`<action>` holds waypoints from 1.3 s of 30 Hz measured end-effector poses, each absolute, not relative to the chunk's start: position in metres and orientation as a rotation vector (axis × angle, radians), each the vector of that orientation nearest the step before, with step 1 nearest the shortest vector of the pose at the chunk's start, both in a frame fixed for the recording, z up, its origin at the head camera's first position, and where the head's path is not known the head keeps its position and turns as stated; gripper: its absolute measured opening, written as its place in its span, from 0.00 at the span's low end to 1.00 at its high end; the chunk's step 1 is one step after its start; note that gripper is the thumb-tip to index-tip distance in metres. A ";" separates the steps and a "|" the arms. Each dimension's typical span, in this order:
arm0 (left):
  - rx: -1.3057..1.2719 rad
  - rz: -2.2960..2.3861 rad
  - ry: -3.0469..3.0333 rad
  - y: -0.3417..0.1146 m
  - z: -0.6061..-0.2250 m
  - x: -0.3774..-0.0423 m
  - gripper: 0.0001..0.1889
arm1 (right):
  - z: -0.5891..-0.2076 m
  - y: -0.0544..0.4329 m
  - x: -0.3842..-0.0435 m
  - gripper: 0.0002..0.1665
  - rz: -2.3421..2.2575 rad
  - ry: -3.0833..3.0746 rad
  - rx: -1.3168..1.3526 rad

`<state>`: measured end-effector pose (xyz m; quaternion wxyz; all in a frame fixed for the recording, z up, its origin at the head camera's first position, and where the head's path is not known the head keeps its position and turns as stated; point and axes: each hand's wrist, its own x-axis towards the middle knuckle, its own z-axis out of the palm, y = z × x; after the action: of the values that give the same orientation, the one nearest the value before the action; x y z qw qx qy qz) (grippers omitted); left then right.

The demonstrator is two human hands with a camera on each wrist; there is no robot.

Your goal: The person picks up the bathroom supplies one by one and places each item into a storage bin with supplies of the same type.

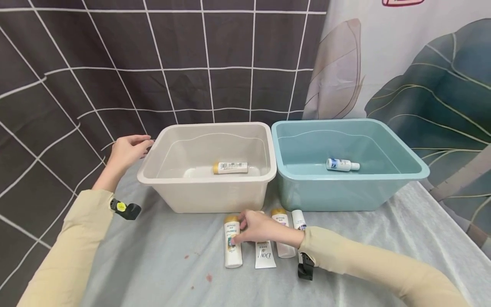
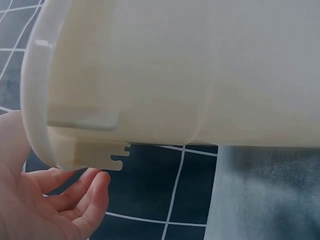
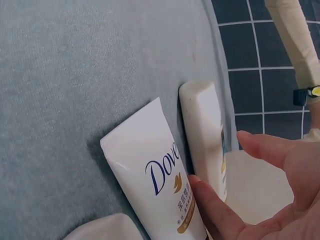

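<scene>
Over the row of toiletries, my right hand (image 1: 262,227) straddles a white shampoo bottle (image 1: 233,256) with a yellow cap, lying on the cloth. In the right wrist view the thumb and fingers (image 3: 217,207) are spread on either side of this bottle. Beside it lies a white Dove tube (image 3: 142,155), partly hidden under the hand. Farther right are another yellow-capped bottle (image 1: 284,250) and a slim white-capped bottle (image 1: 298,218), partly covered by the sleeve. My left hand (image 1: 128,152) is at the left rim of the cream bin (image 2: 150,75), fingers loosely bent below the rim and holding nothing.
The cream bin contains a yellow-capped tube (image 1: 231,167). Close on its right stands a blue bin (image 1: 326,192) with a small white and blue bottle (image 1: 342,165) inside. A dark gridded curtain (image 1: 184,55) hangs behind; grey cloth (image 1: 161,264) covers the table.
</scene>
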<state>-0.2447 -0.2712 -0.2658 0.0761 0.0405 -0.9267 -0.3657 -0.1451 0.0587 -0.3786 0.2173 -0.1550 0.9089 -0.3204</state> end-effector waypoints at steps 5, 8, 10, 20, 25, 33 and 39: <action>0.139 -1.147 -2.772 -0.275 -0.272 -0.246 0.27 | -0.382 0.056 -0.146 0.37 -0.898 2.517 -0.454; 0.120 -1.119 -2.770 -0.276 -0.275 -0.247 0.27 | -0.384 0.054 -0.146 0.37 -0.915 2.515 -0.475; 0.109 -1.099 -2.767 -0.276 -0.276 -0.247 0.26 | -0.385 0.053 -0.146 0.36 -0.931 2.506 -0.482; 0.144 -1.083 -2.751 -0.276 -0.281 -0.252 0.25 | -0.386 0.050 -0.145 0.35 -0.968 2.489 -0.483; 0.165 -1.089 -2.735 -0.275 -0.281 -0.254 0.25 | -0.385 0.050 -0.146 0.36 -0.974 2.489 -0.494; 0.253 -1.265 -2.761 -0.274 -0.278 -0.262 0.26 | -0.385 0.049 -0.148 0.37 -0.965 2.497 -0.483; 0.264 -1.372 -2.752 -0.274 -0.279 -0.265 0.27 | -0.387 0.049 -0.149 0.38 -0.988 2.477 -0.479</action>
<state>-0.2653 -0.2745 -0.2794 0.0276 0.0854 -0.8914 -0.4443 -0.1488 0.0489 -0.3866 0.2146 -0.1728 0.8929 -0.3561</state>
